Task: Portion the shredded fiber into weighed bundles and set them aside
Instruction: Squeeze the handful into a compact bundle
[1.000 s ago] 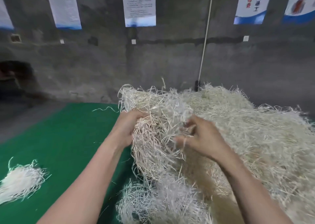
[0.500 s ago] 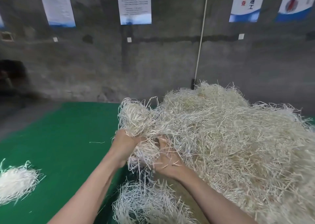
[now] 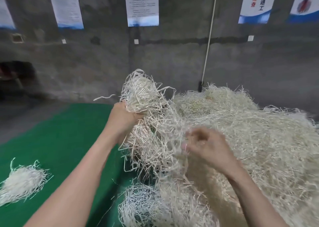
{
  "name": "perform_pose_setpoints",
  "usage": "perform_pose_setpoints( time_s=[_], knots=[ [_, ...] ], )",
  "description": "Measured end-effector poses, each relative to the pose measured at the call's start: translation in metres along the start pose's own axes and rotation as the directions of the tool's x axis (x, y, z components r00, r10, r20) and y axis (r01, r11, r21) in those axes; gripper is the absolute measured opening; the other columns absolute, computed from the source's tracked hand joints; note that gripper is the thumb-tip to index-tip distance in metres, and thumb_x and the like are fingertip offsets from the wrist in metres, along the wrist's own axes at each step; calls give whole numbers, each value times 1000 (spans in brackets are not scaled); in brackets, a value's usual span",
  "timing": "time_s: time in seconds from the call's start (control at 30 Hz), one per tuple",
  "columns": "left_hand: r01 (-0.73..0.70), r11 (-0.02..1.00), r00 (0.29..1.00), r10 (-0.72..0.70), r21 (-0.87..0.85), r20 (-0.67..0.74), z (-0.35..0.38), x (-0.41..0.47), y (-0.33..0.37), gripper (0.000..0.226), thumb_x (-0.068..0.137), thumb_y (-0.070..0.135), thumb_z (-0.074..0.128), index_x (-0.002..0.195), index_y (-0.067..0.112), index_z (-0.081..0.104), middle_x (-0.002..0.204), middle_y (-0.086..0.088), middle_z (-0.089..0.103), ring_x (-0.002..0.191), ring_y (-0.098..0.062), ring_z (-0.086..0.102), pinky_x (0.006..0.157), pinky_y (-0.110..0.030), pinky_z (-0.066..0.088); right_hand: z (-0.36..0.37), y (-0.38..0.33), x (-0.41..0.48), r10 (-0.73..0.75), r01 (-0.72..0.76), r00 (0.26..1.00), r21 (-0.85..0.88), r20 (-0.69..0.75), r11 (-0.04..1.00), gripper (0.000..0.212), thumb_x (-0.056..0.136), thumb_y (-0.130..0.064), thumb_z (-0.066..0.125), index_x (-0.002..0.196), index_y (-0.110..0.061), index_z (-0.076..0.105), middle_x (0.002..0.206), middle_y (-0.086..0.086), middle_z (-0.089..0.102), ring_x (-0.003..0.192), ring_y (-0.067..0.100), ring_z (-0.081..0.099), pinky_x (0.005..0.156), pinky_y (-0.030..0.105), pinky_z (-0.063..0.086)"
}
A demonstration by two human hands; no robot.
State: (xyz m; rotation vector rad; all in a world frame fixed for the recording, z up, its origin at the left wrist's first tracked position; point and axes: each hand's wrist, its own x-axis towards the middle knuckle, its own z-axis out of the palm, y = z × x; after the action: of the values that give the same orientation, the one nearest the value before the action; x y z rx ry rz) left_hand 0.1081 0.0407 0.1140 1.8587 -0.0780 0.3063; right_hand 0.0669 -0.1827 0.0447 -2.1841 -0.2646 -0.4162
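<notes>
A grey concrete wall point(image 3: 86, 62) fills the far side, hung with a row of posters point(image 3: 143, 5); a white cord point(image 3: 209, 36) runs down it to just behind the pile. The pile point(image 3: 259, 140) of pale shredded fiber takes up the whole right half of the scene, from the wall to the near edge. A green mat point(image 3: 60, 140) covers the left half, and the pile's left edge lies over it.

A tuft point(image 3: 141, 95) stands up from the pile's far left corner, still tangled with the mass by strands trailing down and to the right. A whiter heap point(image 3: 139, 206) lies at the near foot of the pile, between the two forearms. A small loose bundle point(image 3: 20, 182) sits alone on the mat at the near left, well apart from the pile and both hands.

The left hand point(image 3: 123, 118) is closed in a fist round the base of the tuft, at the pile's left edge. The right hand point(image 3: 207, 147) is over the pile's near left slope, right of the tuft, fingers curled among loose strands. It is blurred, so whether it holds any cannot be told.
</notes>
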Motion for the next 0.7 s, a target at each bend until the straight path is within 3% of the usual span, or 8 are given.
perform_pose_setpoints(
  time_s=[0.07, 0.13, 0.27, 0.43, 0.53, 0.6, 0.63, 0.7],
  knots=[
    [-96, 994, 995, 96, 60, 10, 3, 0, 1, 16, 83, 6, 68, 99, 9, 67, 62, 10, 64, 37, 3, 44, 36, -10, 33, -7, -38, 11, -25, 88, 980, 318, -198, 944, 81, 55, -56, 78, 126, -42, 42, 134, -16, 43, 113, -11, 47, 88, 25, 51],
    [-217, 944, 976, 205, 249, 76, 11, -6, 5, 12, 81, 10, 67, 85, 21, 67, 76, 10, 64, 50, 3, 55, 43, -9, 41, 5, -58, 24, 61, -72, 997, 591, 38, 804, 117, 50, -61, 77, 145, -46, 10, 148, -12, 26, 125, -4, 33, 104, 34, 37],
    [-337, 696, 939, 200, 634, 279, 47, -21, -10, 13, 79, -5, 52, 76, 8, 52, 81, 0, 58, 62, -8, 55, 52, -20, 48, 53, -74, 48, 317, -451, 890, 740, 329, 499, 93, 62, -50, 77, 139, -11, 41, 135, 12, 51, 116, 19, 55, 94, 36, 49],
    [-226, 950, 974, 217, -215, -63, 30, -35, -57, 110, 57, 44, 81, 144, 41, 15, 147, 11, 27, 129, 3, 34, 102, -23, 37, 50, -67, 72, 525, -341, 824, 927, 216, 154, 16, 81, -17, 66, 92, -6, 63, 87, 12, 67, 76, 27, 66, 73, 44, 58],
    [278, 796, 953, -160, -537, 257, 36, -49, -81, 131, 43, 73, 76, 146, 46, 0, 158, 5, 0, 145, -22, 8, 112, -61, 16, 41, -74, 79, 494, -229, 846, 973, 202, -5, 36, 84, -27, 65, 114, -8, 61, 100, 10, 64, 80, 25, 65, 51, 31, 53],
    [532, 498, 845, -269, -685, 461, 47, -49, -86, 113, 54, 70, 66, 149, 37, 13, 155, -16, 9, 141, -39, 16, 101, -72, 25, 53, -71, 74, 515, -289, 847, 927, 131, 240, 40, 87, -19, 61, 124, -7, 52, 97, 5, 59, 85, 23, 58, 57, 32, 49],
    [581, 362, 813, -298, -728, 500, 49, -43, -85, 107, 59, 67, 65, 148, 30, 20, 151, -26, 17, 137, -43, 25, 96, -71, 33, 63, -65, 65, 481, -347, 875, 763, 55, 545, 40, 88, -9, 58, 126, -6, 49, 96, 4, 58, 85, 22, 58, 61, 31, 51],
    [561, 353, 827, -274, -749, 491, 49, -29, -73, 93, 67, 53, 71, 143, 13, 36, 136, -28, 46, 122, -40, 51, 92, -57, 47, 89, -48, 42, 273, -278, 959, 79, 70, 957, 55, 84, -1, 58, 135, -10, 41, 131, 9, 46, 119, 24, 49, 99, 37, 45]
  ],
)
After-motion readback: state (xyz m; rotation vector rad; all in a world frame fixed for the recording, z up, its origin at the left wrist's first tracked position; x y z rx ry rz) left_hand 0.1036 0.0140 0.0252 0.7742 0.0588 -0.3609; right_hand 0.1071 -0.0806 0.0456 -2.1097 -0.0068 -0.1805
